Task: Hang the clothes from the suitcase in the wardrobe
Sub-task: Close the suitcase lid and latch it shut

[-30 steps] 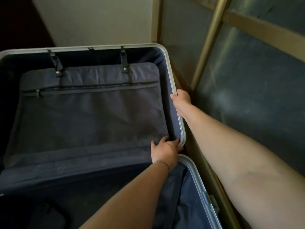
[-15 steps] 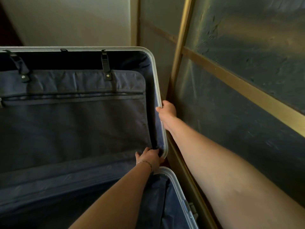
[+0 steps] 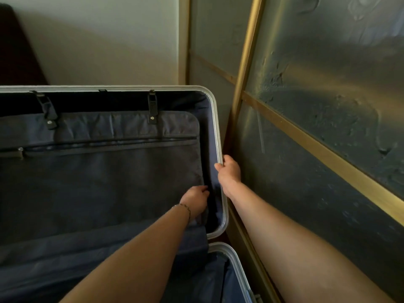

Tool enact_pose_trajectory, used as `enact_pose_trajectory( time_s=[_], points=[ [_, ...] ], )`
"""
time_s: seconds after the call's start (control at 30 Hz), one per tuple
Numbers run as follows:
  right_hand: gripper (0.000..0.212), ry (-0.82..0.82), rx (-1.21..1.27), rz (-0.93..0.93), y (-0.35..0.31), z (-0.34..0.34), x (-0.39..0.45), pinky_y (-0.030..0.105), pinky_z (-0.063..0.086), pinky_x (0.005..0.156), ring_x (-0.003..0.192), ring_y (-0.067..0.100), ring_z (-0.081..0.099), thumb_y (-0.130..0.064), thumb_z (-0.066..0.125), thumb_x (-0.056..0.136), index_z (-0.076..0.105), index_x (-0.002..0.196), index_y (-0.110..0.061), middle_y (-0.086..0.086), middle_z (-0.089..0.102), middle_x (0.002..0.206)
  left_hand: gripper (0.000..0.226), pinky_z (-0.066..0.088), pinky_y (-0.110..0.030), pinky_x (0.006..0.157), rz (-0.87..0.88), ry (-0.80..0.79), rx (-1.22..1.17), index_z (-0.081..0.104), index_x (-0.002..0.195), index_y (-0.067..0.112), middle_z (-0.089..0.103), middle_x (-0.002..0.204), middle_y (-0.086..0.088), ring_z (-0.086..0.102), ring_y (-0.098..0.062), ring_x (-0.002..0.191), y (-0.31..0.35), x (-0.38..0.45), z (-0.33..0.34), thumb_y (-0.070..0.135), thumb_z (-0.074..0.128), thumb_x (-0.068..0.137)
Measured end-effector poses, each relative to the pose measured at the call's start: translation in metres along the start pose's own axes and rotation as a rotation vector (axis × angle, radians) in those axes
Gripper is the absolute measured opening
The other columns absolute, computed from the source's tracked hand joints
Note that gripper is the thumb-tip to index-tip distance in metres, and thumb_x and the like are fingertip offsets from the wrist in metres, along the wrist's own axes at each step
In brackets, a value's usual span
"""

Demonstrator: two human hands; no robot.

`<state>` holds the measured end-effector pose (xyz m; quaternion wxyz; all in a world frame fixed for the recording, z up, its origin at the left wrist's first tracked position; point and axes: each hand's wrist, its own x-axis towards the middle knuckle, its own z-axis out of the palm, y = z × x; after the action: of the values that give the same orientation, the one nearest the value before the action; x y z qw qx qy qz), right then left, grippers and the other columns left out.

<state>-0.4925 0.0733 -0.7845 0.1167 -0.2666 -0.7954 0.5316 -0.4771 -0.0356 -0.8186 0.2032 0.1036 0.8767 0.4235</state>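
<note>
right hand [image 3: 229, 171] grips the suitcase lid rim [image 3: 219, 136]; left hand [image 3: 195, 201], just beside, pinches the divider panel [image 3: 105, 182] edge; released, the lid could fall shut.

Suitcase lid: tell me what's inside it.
Inside the suitcase lid, a dark fabric divider with a zip hangs from two straps. The left hand touches its right edge. Anything behind the divider is covered; no clothes show.

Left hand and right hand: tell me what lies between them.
In the head view, a strip of the lid's dark lining separates the left hand, at the divider's edge, from the right hand, which grips the silver rim.
</note>
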Motion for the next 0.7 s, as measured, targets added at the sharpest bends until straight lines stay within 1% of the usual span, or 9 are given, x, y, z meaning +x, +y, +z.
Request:
enact_pose_trajectory(
  time_s=[0.07, 0.13, 0.23, 0.3, 0.4, 0.47, 0.53, 0.63, 0.7],
  points=[
    [0.04, 0.006, -0.025, 0.003, 0.006, 0.0, 0.004, 0.043, 0.045, 0.101, 0.118, 0.031, 0.055, -0.017, 0.056, 0.092, 0.052, 0.131, -0.01, 0.014, 0.056, 0.131, 0.032, 0.044, -0.033, 0.1, 0.034, 0.058, -0.002, 0.062, 0.124, 0.007, 0.063, 0.125, -0.012, 0.059, -0.028, 0.114, 0.01, 0.004, -0.017, 0.018, 0.047, 0.098],
    [0.034, 0.019, -0.011, 0.004, -0.001, -0.005, -0.004, 0.042, 0.047, 0.097, 0.113, 0.03, 0.058, -0.014, 0.056, 0.093, 0.055, 0.126, -0.008, 0.014, 0.06, 0.124, 0.03, 0.042, -0.028, 0.096, 0.069, 0.123, -0.009, 0.063, 0.12, 0.004, 0.063, 0.123, -0.013, 0.058, -0.028, 0.113, 0.024, 0.001, -0.04, 0.017, 0.048, 0.098],
    [0.023, -0.014, 0.087, 0.006, -0.006, -0.016, -0.02, 0.044, 0.049, 0.094, 0.105, 0.03, 0.059, -0.007, 0.052, 0.094, 0.06, 0.115, -0.009, 0.011, 0.062, 0.109, 0.035, 0.037, -0.023, 0.099, 0.117, 0.235, -0.08, 0.057, 0.13, 0.006, 0.059, 0.132, -0.009, 0.053, -0.023, 0.122, 0.045, -0.005, -0.069, 0.019, 0.048, 0.098],
    [0.023, -0.046, 0.116, 0.019, -0.01, -0.021, -0.026, 0.047, 0.047, 0.096, 0.106, 0.028, 0.058, -0.009, 0.051, 0.095, 0.059, 0.117, -0.014, 0.009, 0.061, 0.111, 0.037, 0.037, -0.025, 0.099, 0.13, 0.29, -0.114, 0.056, 0.131, 0.007, 0.058, 0.133, -0.009, 0.052, -0.023, 0.123, 0.06, -0.006, -0.092, 0.021, 0.048, 0.098],
    [0.024, -0.061, 0.131, 0.027, -0.013, -0.026, -0.031, 0.042, 0.048, 0.092, 0.101, 0.023, 0.057, -0.01, 0.051, 0.096, 0.056, 0.119, -0.015, 0.005, 0.06, 0.11, 0.036, 0.039, -0.025, 0.092, 0.126, 0.366, -0.204, 0.059, 0.127, 0.005, 0.062, 0.126, -0.011, 0.055, -0.025, 0.119, 0.083, -0.009, -0.123, 0.023, 0.049, 0.098],
    [0.027, -0.059, 0.136, 0.026, -0.014, -0.029, -0.035, 0.041, 0.048, 0.093, 0.103, 0.023, 0.058, -0.009, 0.052, 0.096, 0.055, 0.122, -0.014, 0.006, 0.061, 0.115, 0.037, 0.04, -0.025, 0.085, 0.098, 0.424, -0.341, 0.062, 0.12, 0.002, 0.065, 0.115, -0.013, 0.058, -0.029, 0.113, 0.099, -0.011, -0.14, 0.029, 0.052, 0.097],
    [0.035, -0.057, 0.139, 0.027, -0.015, -0.032, -0.037, 0.04, 0.047, 0.096, 0.112, 0.026, 0.057, -0.009, 0.053, 0.096, 0.051, 0.13, -0.014, 0.007, 0.058, 0.127, 0.047, 0.046, -0.031, 0.082, 0.07, 0.481, -0.525, 0.065, 0.108, -0.001, 0.067, 0.1, -0.018, 0.062, -0.035, 0.106, 0.11, -0.005, -0.156, 0.042, 0.057, 0.091],
    [0.044, -0.051, 0.149, 0.043, -0.019, -0.036, -0.043, 0.033, 0.041, 0.095, 0.122, 0.025, 0.05, -0.008, 0.051, 0.097, 0.042, 0.14, -0.012, 0.007, 0.051, 0.133, 0.074, 0.052, -0.047, 0.092, 0.023, 0.56, -0.779, 0.063, 0.106, 0.004, 0.068, 0.104, -0.017, 0.065, -0.036, 0.102, 0.108, 0.021, -0.177, 0.067, 0.059, 0.067],
    [0.047, -0.048, 0.155, 0.044, -0.02, -0.038, -0.045, 0.033, 0.04, 0.097, 0.125, 0.025, 0.048, -0.007, 0.05, 0.097, 0.04, 0.142, -0.011, 0.008, 0.049, 0.138, 0.075, 0.052, -0.047, 0.092, 0.019, 0.609, -0.893, 0.06, 0.103, 0.007, 0.068, 0.103, -0.013, 0.066, -0.032, 0.098, 0.1, 0.043, -0.19, 0.07, 0.057, 0.062]
  ],
)
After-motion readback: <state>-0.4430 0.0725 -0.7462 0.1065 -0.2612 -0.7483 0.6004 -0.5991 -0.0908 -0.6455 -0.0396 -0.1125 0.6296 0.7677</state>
